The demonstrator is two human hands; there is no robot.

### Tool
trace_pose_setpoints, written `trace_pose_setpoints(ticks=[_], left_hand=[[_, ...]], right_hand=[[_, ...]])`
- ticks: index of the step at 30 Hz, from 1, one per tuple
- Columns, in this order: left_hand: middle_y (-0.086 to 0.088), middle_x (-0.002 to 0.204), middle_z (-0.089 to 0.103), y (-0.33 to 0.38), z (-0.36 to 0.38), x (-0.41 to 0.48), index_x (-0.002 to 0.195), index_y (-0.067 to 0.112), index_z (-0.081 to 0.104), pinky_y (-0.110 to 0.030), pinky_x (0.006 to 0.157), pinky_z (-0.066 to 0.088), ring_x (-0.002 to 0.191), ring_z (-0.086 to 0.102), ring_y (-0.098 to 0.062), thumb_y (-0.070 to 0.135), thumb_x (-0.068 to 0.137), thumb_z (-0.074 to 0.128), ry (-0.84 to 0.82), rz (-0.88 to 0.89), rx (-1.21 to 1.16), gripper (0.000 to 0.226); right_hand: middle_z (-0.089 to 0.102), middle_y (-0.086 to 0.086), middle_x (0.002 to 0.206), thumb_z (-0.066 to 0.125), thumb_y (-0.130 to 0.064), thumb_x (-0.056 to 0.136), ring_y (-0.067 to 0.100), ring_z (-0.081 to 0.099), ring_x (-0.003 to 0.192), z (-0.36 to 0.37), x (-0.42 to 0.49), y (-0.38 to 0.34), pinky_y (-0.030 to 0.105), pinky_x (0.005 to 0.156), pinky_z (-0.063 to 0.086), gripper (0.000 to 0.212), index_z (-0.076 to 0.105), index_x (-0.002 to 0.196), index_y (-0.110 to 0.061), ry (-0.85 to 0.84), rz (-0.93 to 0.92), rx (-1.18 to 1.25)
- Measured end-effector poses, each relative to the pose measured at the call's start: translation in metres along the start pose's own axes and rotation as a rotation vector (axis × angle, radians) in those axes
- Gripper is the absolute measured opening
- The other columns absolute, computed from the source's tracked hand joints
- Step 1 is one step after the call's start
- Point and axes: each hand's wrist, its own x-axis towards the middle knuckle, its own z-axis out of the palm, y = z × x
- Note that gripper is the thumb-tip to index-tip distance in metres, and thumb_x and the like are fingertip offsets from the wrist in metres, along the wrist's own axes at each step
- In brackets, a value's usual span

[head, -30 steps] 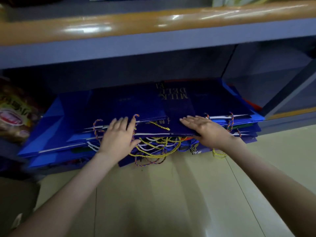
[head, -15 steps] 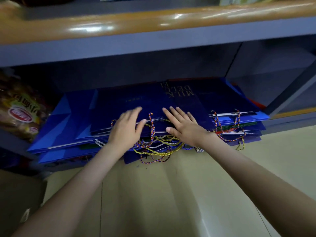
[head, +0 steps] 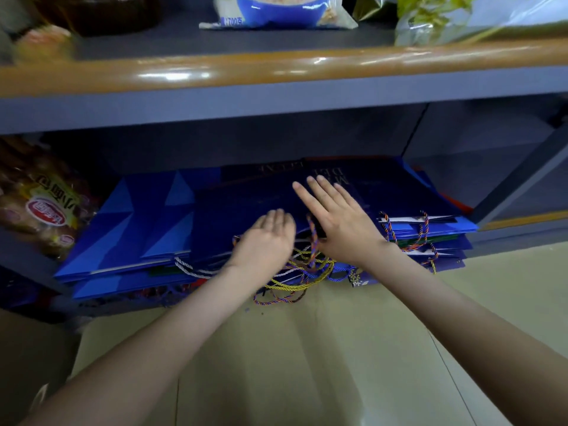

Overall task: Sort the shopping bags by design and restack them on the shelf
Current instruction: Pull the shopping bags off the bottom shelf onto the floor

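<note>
- So, shelf (head: 276, 72): grey unit w/ a glossy orange front edge on the upper board. The lower level sits just above the floor (head: 307, 348).
- Floor: pale tile in front of and below the unit. Both forearms reach out over it.
- Bags (head: 138, 235): flat pile of blue paper shopping bags on the lower level, taking up most of its width, open ends twd the person. Lighter blue geometric ones show at left, navy ones on top and at right, w/ slivers of green and red lower in the pile.
- Top bag (head: 246, 204): navy, w/ pale lettering upside down at its far end, partly covered by the right hand.
- Snack pack (head: 40, 204): left of the pile on the same level, red-and-yellow label, blurred.
- Pouch (head: 276, 10): blue bowl picture, on the upper board, centre.
- Sack (head: 445, 16): clear plastic w/ green leaves inside, to the pouch's right.
- Right hand (head: 341, 219): flat on the top bag, fingers straight and spread, gripping nothing.
- Left hand (head: 264, 241): just beside the right, nearer the pile's front edge. It lies palm down on the bag, fingers together and barely bent, holding nothing.
- Cords (head: 307, 272): a tangle of yellow, blue and multicolour handles spills over the front edge below the hands. One multicolour loop stands up betw. the hands. There is a white cord at left and another multicolour pair at right.
</note>
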Motion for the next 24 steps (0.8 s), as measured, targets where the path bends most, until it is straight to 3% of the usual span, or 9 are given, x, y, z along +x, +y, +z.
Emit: trace_pose_setpoints(ticks=[3, 5, 8, 11, 13, 15, 17, 21, 24], left_hand=[[-0.025, 0.099, 0.069, 0.033, -0.025, -0.001, 0.1, -0.007, 0.069, -0.033, 0.073, 0.058, 0.088, 0.07, -0.03, 0.004, 0.077, 0.028, 0.062, 0.056, -0.09, 0.048], [-0.021, 0.106, 0.069, 0.048, -0.04, 0.001, 0.109, -0.004, 0.067, -0.031, 0.079, 0.055, 0.095, 0.069, -0.027, 0.006, 0.08, 0.031, 0.1, 0.086, -0.142, 0.047], [-0.008, 0.143, 0.046, 0.073, -0.062, 0.004, 0.148, 0.01, 0.024, -0.031, 0.101, 0.04, 0.13, 0.045, -0.021, 0.036, 0.097, 0.039, -0.045, 0.044, -0.395, 0.059], [-0.011, 0.155, 0.021, 0.104, -0.078, 0.009, 0.151, 0.019, -0.001, -0.037, 0.113, 0.021, 0.142, 0.022, -0.026, 0.063, 0.089, 0.041, -0.184, 0.051, -0.375, 0.087], [-0.018, 0.155, 0.018, 0.127, -0.075, 0.014, 0.151, 0.015, 0.005, -0.039, 0.115, 0.015, 0.143, 0.019, -0.03, 0.047, 0.094, 0.045, -0.168, 0.115, -0.29, 0.076], [-0.026, 0.139, 0.044, 0.155, -0.074, 0.02, 0.143, 0.003, 0.035, -0.038, 0.106, 0.036, 0.129, 0.045, -0.033, 0.016, 0.093, 0.04, -0.03, 0.213, -0.324, 0.052], [-0.023, 0.105, 0.068, 0.189, -0.074, 0.02, 0.111, -0.002, 0.067, -0.035, 0.082, 0.054, 0.098, 0.067, -0.032, 0.006, 0.082, 0.034, 0.098, 0.344, -0.341, 0.044], [-0.022, 0.093, 0.071, 0.258, -0.09, -0.004, 0.096, -0.005, 0.072, -0.035, 0.075, 0.057, 0.088, 0.07, -0.031, -0.006, 0.094, 0.01, 0.23, 0.405, -0.31, 0.062], [-0.023, 0.089, 0.071, 0.283, -0.106, -0.021, 0.093, -0.006, 0.073, -0.035, 0.071, 0.057, 0.084, 0.071, -0.032, -0.001, 0.086, 0.023, 0.172, 0.459, -0.303, 0.051]], right_hand=[[0.064, 0.017, 0.12, 0.074, 0.0, 0.06, 0.031, 0.061, 0.113, -0.01, -0.01, 0.012, 0.043, 0.094, 0.048, 0.079, 0.051, 0.135, -0.012, 0.074, -0.055, -0.105], [0.071, 0.015, 0.103, 0.081, 0.002, 0.057, 0.032, 0.069, 0.094, -0.013, -0.032, 0.025, 0.039, 0.077, 0.056, 0.076, 0.059, 0.128, -0.012, 0.035, -0.045, -0.135], [0.069, 0.017, 0.107, 0.08, -0.001, 0.065, 0.034, 0.069, 0.093, -0.017, -0.079, 0.053, 0.036, 0.066, 0.058, 0.069, 0.058, 0.13, -0.012, -0.072, 0.017, -0.152], [0.062, 0.02, 0.123, 0.067, -0.001, 0.08, 0.036, 0.064, 0.106, -0.039, -0.133, 0.086, 0.038, 0.068, 0.058, 0.062, 0.049, 0.137, -0.013, -0.176, 0.166, -0.132], [0.054, 0.018, 0.133, 0.06, -0.006, 0.088, 0.035, 0.057, 0.117, -0.06, -0.173, 0.105, 0.037, 0.074, 0.056, 0.06, 0.039, 0.144, -0.017, -0.238, 0.299, -0.152], [0.05, 0.016, 0.138, 0.056, -0.006, 0.091, 0.033, 0.053, 0.123, -0.078, -0.214, 0.119, 0.038, 0.08, 0.054, 0.061, 0.033, 0.146, -0.02, -0.27, 0.383, -0.184], [0.045, 0.013, 0.144, 0.052, -0.005, 0.093, 0.03, 0.046, 0.13, -0.092, -0.251, 0.126, 0.038, 0.087, 0.051, 0.063, 0.027, 0.148, -0.022, -0.31, 0.465, -0.203], [0.049, 0.014, 0.14, 0.049, 0.0, 0.092, 0.033, 0.05, 0.126, -0.106, -0.307, 0.127, 0.038, 0.084, 0.053, 0.06, 0.032, 0.147, -0.018, -0.3, 0.525, -0.206], [0.052, 0.013, 0.137, 0.039, -0.011, 0.091, 0.03, 0.054, 0.122, -0.114, -0.34, 0.117, 0.034, 0.086, 0.051, 0.053, 0.039, 0.143, -0.013, -0.303, 0.512, -0.202]])
